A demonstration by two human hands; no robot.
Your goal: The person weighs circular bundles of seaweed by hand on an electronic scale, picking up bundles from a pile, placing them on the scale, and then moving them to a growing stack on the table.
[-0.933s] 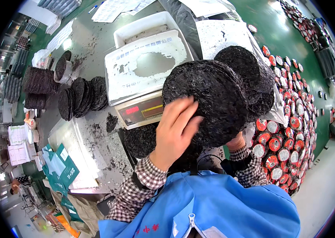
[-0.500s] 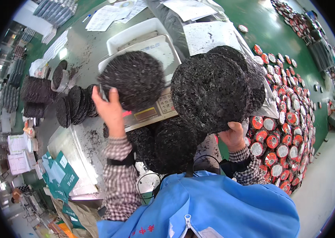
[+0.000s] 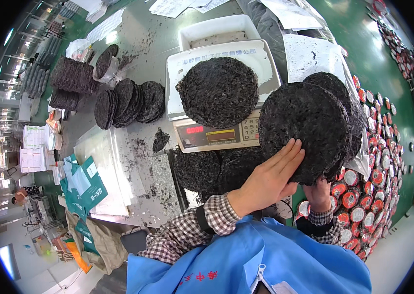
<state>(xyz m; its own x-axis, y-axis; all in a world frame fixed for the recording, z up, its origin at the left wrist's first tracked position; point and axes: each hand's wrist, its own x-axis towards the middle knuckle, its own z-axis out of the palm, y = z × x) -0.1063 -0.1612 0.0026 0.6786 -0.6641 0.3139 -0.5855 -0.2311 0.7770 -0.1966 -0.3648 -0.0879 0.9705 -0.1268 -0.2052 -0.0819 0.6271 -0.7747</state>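
A round, black dried seaweed disc (image 3: 219,92) lies on the pan of a white digital scale (image 3: 270,68), apart from both hands. To the right, a large dried seaweed disc (image 3: 307,122) is held up in front of further discs (image 3: 334,90). My left hand (image 3: 273,171) rests on its near face with fingers stretched flat. Under the lower edge, my right hand (image 3: 318,193) grips the dried seaweed discs from below; its fingers are partly hidden behind them. More dark discs (image 3: 197,171) lie just in front of the scale.
Several seaweed discs (image 3: 128,103) lean in a row left of the scale, near a dark stack (image 3: 74,76). A white tray (image 3: 216,32) stands behind the scale. Papers (image 3: 309,56) lie at the right. Many red-and-white round packages (image 3: 363,196) cover the floor beyond.
The disc that was moving by my left hand now lies on the scale pan. My left hand has crossed right onto the held discs. The view has shifted, too.
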